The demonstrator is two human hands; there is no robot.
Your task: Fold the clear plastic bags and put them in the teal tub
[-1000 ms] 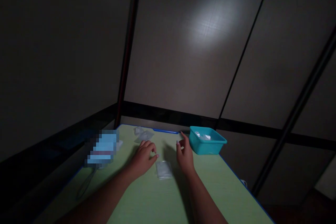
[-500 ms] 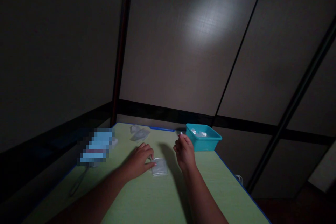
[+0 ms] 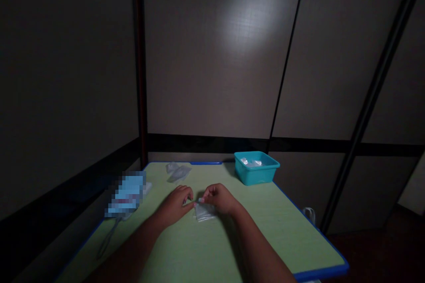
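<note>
A folded clear plastic bag lies flat on the green table in front of me. My left hand rests at its left edge, with the fingers curled and the thumb pressed on the plastic to hold it. From the other side my right hand pinches at the bag's upper edge, thumb and forefinger together. Its fingers cover part of the bag, and I cannot make out whether a small piece is also between them. Both hands are close together over the bag.
A turquoise basket with clear plastic packets stands at the back right. Crumpled clear plastic lies at the back. A blurred blue item with a strap is at the left edge. Dark panels rise behind the table.
My right hand has come down and left from beside the basket, where it held a small clear piece up, to the plastic bag. My left hand stays at the bag. The view has levelled.
</note>
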